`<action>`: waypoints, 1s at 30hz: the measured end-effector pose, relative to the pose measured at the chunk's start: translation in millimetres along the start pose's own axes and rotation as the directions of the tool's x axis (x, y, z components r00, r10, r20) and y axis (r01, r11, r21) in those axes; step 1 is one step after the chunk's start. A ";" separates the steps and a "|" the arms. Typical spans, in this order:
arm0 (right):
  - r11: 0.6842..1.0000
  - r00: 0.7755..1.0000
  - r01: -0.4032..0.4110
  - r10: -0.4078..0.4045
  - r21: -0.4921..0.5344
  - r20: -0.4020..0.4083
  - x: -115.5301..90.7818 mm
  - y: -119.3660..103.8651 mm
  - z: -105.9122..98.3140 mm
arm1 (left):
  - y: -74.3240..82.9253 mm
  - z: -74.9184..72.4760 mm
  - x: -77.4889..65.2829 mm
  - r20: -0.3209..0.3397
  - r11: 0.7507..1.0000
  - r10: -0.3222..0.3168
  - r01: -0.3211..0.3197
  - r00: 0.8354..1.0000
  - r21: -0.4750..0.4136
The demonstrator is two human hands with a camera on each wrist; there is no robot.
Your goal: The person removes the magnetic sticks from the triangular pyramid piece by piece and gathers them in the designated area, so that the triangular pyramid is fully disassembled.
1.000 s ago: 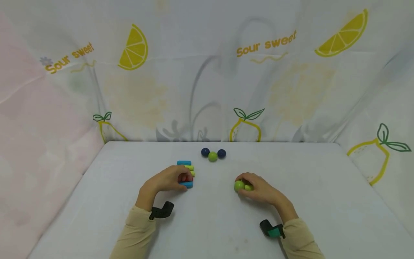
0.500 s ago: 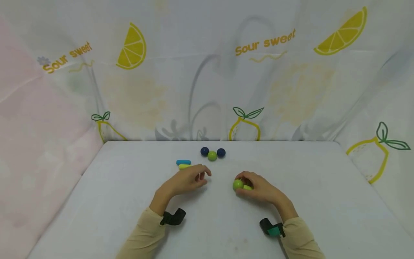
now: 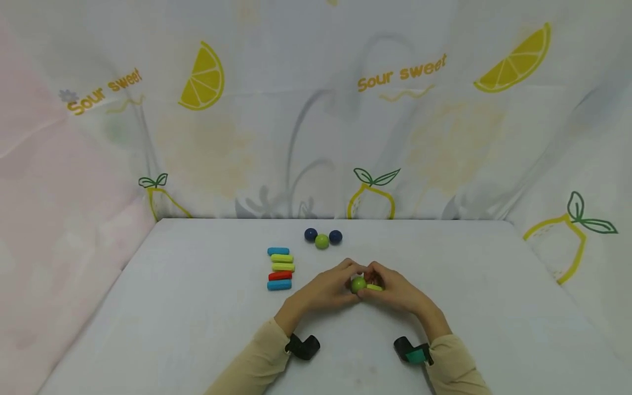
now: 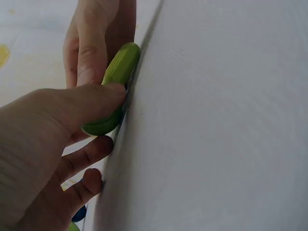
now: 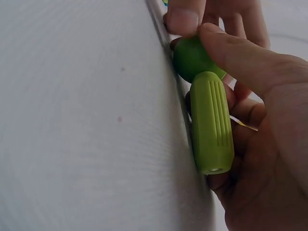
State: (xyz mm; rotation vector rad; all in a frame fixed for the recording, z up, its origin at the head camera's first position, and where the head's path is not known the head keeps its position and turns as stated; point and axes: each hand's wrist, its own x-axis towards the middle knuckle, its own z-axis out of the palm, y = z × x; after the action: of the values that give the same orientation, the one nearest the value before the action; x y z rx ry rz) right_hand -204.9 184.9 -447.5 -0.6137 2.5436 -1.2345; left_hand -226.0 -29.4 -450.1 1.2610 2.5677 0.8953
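A green ball [image 3: 357, 285] and a yellow-green ribbed rod [image 5: 211, 125] lie end to end between my two hands, just over the white table. My right hand [image 3: 400, 291] holds the ball, its thumb across the ball's top edge in the right wrist view, while the rod sits inside its curved fingers. From the other side my left hand [image 3: 326, 288] has come round the same ball with thumb and fingers. In the left wrist view its thumb covers the place where ball and rod [image 4: 122, 62] meet. Both hands' fingertips partly hide the ball.
Left of the hands, a column of rods lies on the table [image 3: 197, 318]: two blue, two yellow-green and a red rod [image 3: 280, 275]. Farther back, another green ball [image 3: 322, 241] sits between two dark blue balls [image 3: 336, 237]. A lemon-print cloth [image 3: 276, 137] hangs behind.
My left hand has left the column of rods, moved right and closed round the green ball. The column is uncovered now. My right hand has stayed nearly in place with ball and rod.
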 end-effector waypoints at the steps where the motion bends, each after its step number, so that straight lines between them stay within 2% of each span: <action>1: 1.000 1.000 0.003 -0.003 0.006 0.003 -0.1 0.0 0.4 | -1.3 2.5 1.7 -0.008 1.000 0.015 -0.015 1.000 -0.010; 5: 1.000 1.000 0.001 -0.001 0.005 0.005 -0.1 -0.3 0.9 | -10.1 10.2 4.1 -0.063 0.993 0.063 -0.069 0.996 -0.096; 9: 1.000 1.000 -0.004 0.004 -0.009 0.005 -0.5 -1.4 0.0 | -19.0 15.1 2.9 -0.101 0.971 0.101 -0.121 0.990 -0.206; 12: 1.000 1.000 0.002 -0.002 -0.016 0.014 -0.8 -0.8 -0.5 | -21.6 16.7 0.8 -0.112 0.962 0.106 -0.131 0.988 -0.241; 19: 0.999 0.999 0.038 -0.037 -0.032 0.035 -2.0 5.1 -1.2 | -21.5 18.4 -1.9 -0.130 0.958 0.092 -0.124 0.987 -0.259; 24: 0.998 0.997 0.065 -0.064 -0.028 0.034 -1.1 5.5 -2.5 | -19.0 14.5 0.3 -0.146 0.970 0.063 -0.094 0.987 -0.224; 30: 0.996 0.996 0.085 -0.084 -0.034 0.028 -0.3 6.4 -1.1 | -14.8 12.1 4.1 -0.138 0.967 0.009 -0.044 0.990 -0.252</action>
State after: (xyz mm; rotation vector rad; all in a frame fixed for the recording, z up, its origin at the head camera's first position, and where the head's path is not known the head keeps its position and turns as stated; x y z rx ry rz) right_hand -206.8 189.3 -451.9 -0.7480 2.5466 -1.2021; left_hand -234.1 -27.8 -467.8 1.1993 2.4365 1.3112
